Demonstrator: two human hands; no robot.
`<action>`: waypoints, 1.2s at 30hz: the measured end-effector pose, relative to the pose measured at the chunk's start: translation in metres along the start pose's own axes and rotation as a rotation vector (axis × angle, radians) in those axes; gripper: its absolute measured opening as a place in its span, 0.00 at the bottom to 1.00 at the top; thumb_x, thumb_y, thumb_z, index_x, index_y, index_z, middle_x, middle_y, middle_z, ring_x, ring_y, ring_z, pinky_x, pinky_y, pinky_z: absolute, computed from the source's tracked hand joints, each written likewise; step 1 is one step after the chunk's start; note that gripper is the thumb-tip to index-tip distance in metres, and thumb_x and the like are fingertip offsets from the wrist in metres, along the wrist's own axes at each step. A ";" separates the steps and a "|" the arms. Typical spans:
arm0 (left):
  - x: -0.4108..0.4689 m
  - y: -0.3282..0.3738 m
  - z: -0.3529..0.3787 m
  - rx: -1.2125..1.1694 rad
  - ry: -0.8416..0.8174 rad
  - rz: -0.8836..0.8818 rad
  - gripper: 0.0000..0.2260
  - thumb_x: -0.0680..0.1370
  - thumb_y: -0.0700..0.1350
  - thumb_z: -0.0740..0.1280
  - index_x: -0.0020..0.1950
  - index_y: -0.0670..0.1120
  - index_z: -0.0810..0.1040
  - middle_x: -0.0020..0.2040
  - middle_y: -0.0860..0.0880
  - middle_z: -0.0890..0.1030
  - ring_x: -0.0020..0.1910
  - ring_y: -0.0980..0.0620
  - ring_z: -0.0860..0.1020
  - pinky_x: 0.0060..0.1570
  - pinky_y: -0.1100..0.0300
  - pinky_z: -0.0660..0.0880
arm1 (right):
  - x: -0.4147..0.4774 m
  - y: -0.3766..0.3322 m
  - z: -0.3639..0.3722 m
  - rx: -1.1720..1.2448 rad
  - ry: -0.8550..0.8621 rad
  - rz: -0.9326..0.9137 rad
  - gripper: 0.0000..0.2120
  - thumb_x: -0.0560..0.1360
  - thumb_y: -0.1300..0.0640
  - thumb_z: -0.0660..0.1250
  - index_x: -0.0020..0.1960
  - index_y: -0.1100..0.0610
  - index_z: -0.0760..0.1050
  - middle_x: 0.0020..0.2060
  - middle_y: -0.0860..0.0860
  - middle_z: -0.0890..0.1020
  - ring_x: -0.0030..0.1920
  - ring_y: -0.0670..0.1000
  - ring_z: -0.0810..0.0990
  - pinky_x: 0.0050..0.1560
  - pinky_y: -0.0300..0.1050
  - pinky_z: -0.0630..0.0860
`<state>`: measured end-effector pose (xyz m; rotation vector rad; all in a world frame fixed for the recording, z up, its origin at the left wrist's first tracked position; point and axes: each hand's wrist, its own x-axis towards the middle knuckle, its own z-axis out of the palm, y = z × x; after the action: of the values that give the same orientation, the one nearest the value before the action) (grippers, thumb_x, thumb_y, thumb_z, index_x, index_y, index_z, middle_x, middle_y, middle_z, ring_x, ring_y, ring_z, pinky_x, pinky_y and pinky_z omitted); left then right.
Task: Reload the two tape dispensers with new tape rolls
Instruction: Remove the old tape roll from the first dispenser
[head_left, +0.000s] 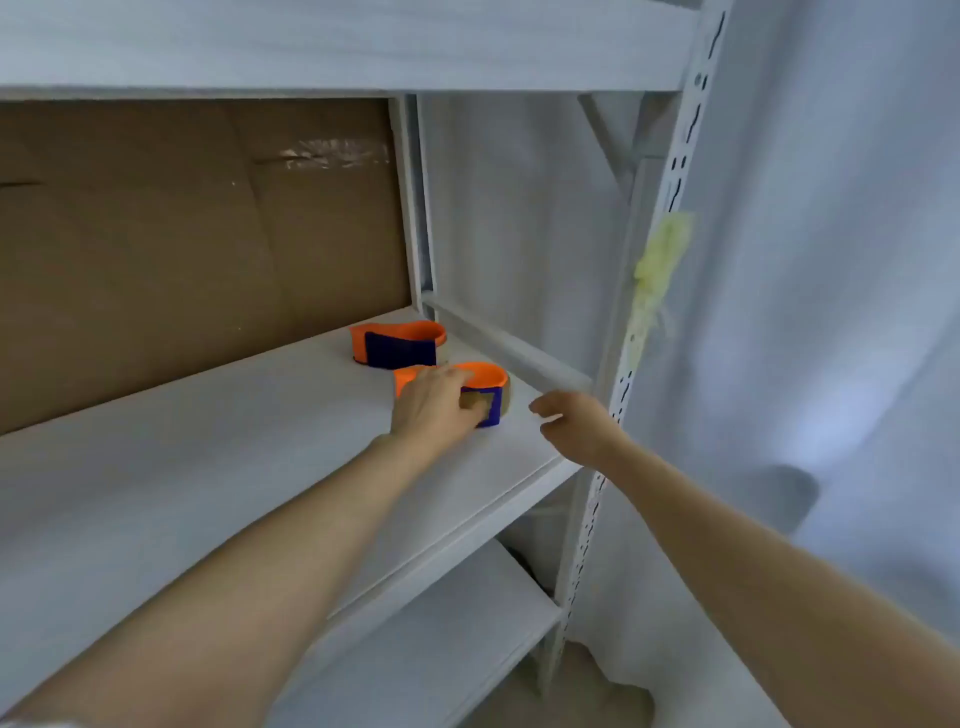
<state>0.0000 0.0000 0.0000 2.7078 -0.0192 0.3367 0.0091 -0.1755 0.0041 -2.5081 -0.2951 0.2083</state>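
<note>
Far tape dispenser (399, 344), orange w/ blue panel, sits untouched at the back-right of the white shelf (182, 467), cardboard box (182, 249) behind it. Left hand (435, 404) is closed over the near dispenser (480, 392), just in front of the far one; right hand (574, 423) hovers beside it, fingers half-curled, holding nothing. Looks like the pick-up step: next, lift it clear & bring in a fresh roll — none in view.

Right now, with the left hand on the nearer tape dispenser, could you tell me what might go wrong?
1. The nearer dispenser sits close to the shelf corner; a loose grip by the left hand might let it slide off.
2. The right hand hovers open, touching nothing, so it gives no support.
3. The farther dispenser lies just behind and could be knocked.
</note>
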 end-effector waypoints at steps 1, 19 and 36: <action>0.009 0.006 0.006 0.060 -0.005 0.007 0.21 0.75 0.52 0.66 0.67 0.47 0.73 0.64 0.47 0.76 0.64 0.46 0.72 0.61 0.54 0.70 | 0.009 0.006 -0.001 0.014 -0.001 0.008 0.22 0.77 0.67 0.55 0.68 0.56 0.70 0.66 0.53 0.73 0.65 0.55 0.72 0.63 0.43 0.69; 0.062 0.049 0.045 0.145 -0.078 -0.463 0.09 0.74 0.47 0.68 0.39 0.47 0.70 0.46 0.42 0.80 0.50 0.42 0.77 0.43 0.55 0.69 | 0.137 0.025 0.012 0.857 -0.409 0.173 0.22 0.75 0.41 0.61 0.53 0.60 0.75 0.53 0.60 0.80 0.55 0.60 0.80 0.61 0.56 0.76; 0.001 0.049 0.030 -0.478 0.170 -0.710 0.15 0.76 0.37 0.66 0.63 0.39 0.74 0.57 0.42 0.78 0.57 0.45 0.76 0.60 0.54 0.74 | 0.115 -0.003 0.006 1.013 -0.536 0.026 0.21 0.66 0.63 0.74 0.58 0.64 0.76 0.53 0.59 0.82 0.53 0.56 0.80 0.49 0.47 0.77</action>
<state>0.0049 -0.0567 -0.0068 2.0379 0.7818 0.2900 0.1177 -0.1405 -0.0087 -1.4212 -0.2701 0.8146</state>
